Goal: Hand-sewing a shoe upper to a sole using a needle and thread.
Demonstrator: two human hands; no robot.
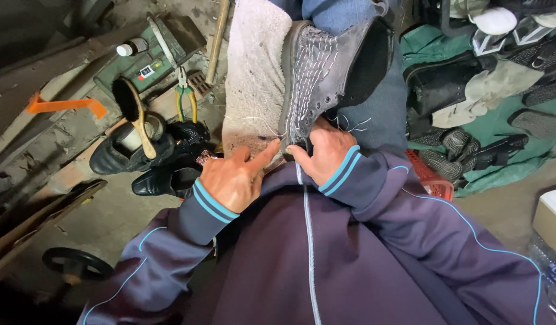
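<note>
A grey boot [326,72] lies on my lap, sole side turned left, with rows of white stitching along its sole edge. Under it lies a beige cloth [254,72]. My right hand [326,150] pinches the boot's near end at the stitching, and loose white thread [356,125] trails beside it. My left hand [236,177] rests against the cloth's near edge, its forefinger pointing toward the boot's tip; whether it holds a needle or thread is too small to tell.
Left on the floor are black shoes [139,159], a shoe brush [133,111], green-handled pliers [184,96], a green box [151,57] and a wooden handle [216,39]. More footwear [470,150] lies on green cloth at right, beside a red basket [431,177].
</note>
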